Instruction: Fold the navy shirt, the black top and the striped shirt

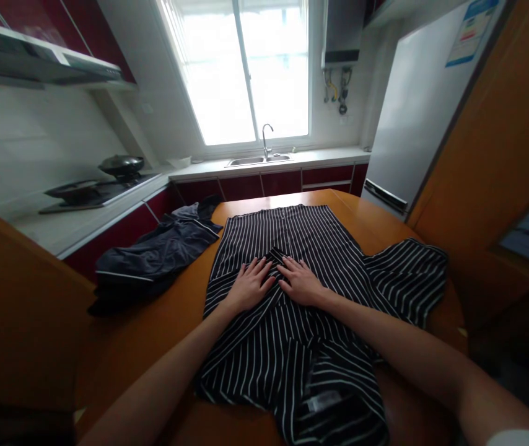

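Note:
A black shirt with white stripes lies spread on the round wooden table. Its collar end, with a pale label inside, points toward me. One sleeve stretches out to the right; the other crosses the body, and its cuff end lies between my hands. My left hand rests flat on the cloth, fingers spread, near that cuff. Beside it, my right hand presses flat on the shirt too, fingers apart. Neither hand grips the fabric.
A heap of dark clothing with white piping lies on the table's left edge. Beyond stand a counter with a sink, a stove with a lidded pan at the left, and a grey fridge at the right.

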A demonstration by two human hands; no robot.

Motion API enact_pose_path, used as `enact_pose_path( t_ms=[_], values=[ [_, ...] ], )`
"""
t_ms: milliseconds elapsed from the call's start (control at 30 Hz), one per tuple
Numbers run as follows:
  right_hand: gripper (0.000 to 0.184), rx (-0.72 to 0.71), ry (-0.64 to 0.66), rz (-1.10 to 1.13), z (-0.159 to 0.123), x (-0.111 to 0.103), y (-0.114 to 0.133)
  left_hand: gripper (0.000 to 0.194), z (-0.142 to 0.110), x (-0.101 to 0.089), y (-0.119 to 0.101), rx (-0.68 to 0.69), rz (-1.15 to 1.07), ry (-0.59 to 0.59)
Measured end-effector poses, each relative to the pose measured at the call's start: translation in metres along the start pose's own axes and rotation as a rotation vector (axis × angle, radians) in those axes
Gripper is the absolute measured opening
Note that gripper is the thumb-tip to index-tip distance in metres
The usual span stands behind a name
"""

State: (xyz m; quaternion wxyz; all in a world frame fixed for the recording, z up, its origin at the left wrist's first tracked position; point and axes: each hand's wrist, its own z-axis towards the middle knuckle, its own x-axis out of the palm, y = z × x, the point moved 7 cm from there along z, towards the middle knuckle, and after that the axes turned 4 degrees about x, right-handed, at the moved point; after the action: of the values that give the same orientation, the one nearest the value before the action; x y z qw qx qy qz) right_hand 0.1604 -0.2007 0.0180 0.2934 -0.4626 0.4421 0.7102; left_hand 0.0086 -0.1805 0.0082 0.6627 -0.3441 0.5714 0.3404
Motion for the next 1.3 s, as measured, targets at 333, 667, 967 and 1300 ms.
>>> enact_pose_path(
  t_ms=[333,667,967,1300],
  values=[
    [0.055,0.013,-0.001,0.034,-0.001,0.001,0.0,0.067,-0.004,0.0,0.006,-0.081,0.027,-0.002],
    [0.055,0.001,-0.021,0.042,0.0,-0.003,0.0,0.063,-0.001,-0.003,0.008,-0.061,0.027,-0.01],
    [0.054,0.002,-0.02,0.048,0.001,-0.009,0.001,0.061,0.001,-0.002,0.011,-0.048,0.051,-0.021],
    [0.052,0.031,0.003,0.067,-0.001,-0.006,0.002,0.06,-0.005,-0.007,0.006,-0.065,-0.004,-0.027]
  ],
)
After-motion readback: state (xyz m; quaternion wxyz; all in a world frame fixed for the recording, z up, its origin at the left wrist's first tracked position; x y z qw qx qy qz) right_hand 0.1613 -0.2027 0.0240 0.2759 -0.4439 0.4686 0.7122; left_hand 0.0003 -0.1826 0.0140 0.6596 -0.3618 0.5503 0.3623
